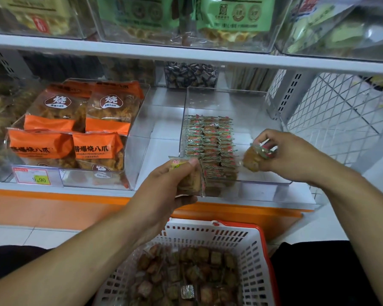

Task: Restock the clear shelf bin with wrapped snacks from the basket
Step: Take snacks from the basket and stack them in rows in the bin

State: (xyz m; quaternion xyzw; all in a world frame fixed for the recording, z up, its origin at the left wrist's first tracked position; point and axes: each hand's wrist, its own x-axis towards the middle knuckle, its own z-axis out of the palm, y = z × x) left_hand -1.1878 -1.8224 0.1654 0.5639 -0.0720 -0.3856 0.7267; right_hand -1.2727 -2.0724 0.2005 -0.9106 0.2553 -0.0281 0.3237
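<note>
A clear shelf bin (263, 183) stands on the lower shelf, its left part filled with neat rows of small wrapped snacks (210, 144). My left hand (164, 191) grips a small stack of wrapped snacks (191, 180) at the bin's front left corner. Over the bin's bare right side, my right hand (290, 155) pinches a single wrapped snack (253, 159). Below, a white basket with a red rim (250, 246) holds several loose wrapped snacks (186, 277).
A second clear bin of orange snack packs (75, 129) sits to the left, with a price tag (33, 176) on its front. An upper shelf (186, 53) carries bins overhead. A white wire mesh panel (341, 111) closes off the right.
</note>
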